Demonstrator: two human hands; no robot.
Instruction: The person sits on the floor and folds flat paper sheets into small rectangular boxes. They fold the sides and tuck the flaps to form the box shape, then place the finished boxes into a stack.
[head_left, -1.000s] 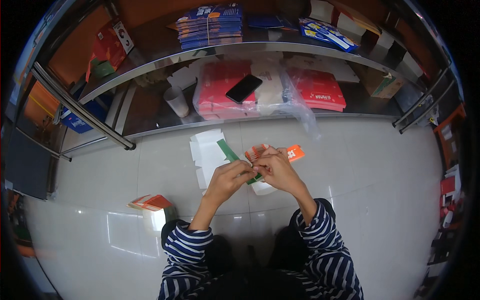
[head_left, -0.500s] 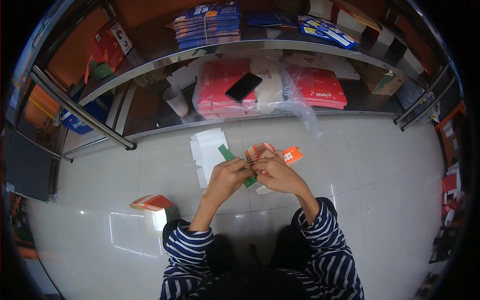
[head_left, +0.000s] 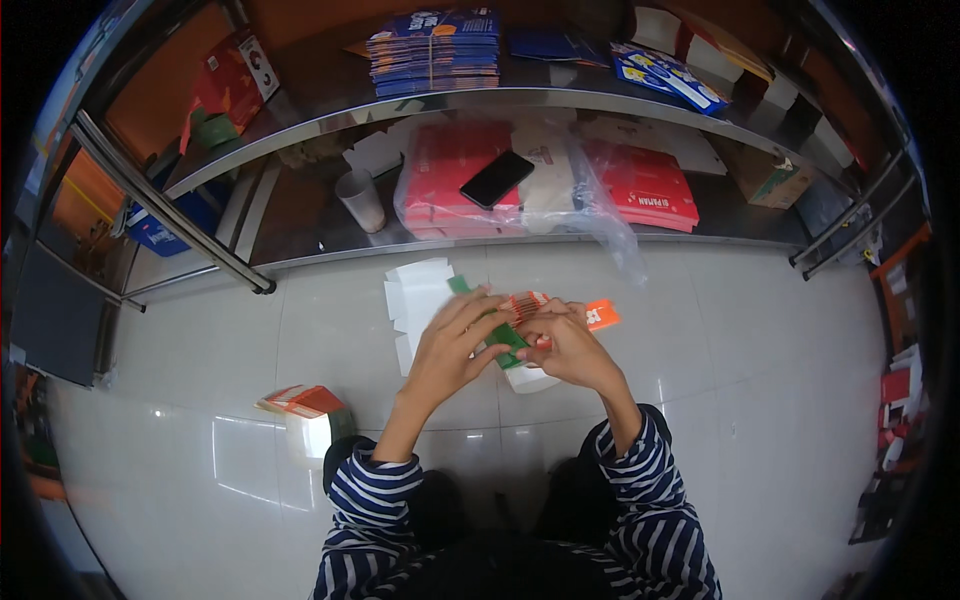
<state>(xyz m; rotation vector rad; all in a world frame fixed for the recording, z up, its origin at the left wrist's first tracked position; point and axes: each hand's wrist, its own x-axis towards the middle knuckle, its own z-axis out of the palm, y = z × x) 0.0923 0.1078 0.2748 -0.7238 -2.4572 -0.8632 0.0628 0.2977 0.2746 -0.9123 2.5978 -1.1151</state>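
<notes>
A partly folded cardboard box (head_left: pixel 508 344), green with an orange striped panel, is between my two hands just above the floor. My right hand (head_left: pixel 577 350) grips its right side, fingers bent around the card. My left hand (head_left: pixel 452 345) lies across the green part with fingers stretched out and the thumb apart; its fingertips are slightly blurred. An orange flap (head_left: pixel 602 315) sticks out beyond my right hand, and a pale flap shows below. Just left of the box lies a flat white cardboard blank (head_left: pixel 413 292). My fingers hide much of the box's middle.
Orange-and-green cardboard pieces (head_left: pixel 303 403) stand on the floor by my left knee. Ahead is a metal shelf unit (head_left: pixel 330 245) holding a phone (head_left: pixel 497 180), a plastic cup (head_left: pixel 360 200), red cardboard stacks (head_left: pixel 645 185) and a bundled blue stack (head_left: pixel 433 55).
My left hand has opened from a pinch, its fingers now extended over the green part. My right hand still holds the box, which has shifted slightly to the right in view.
</notes>
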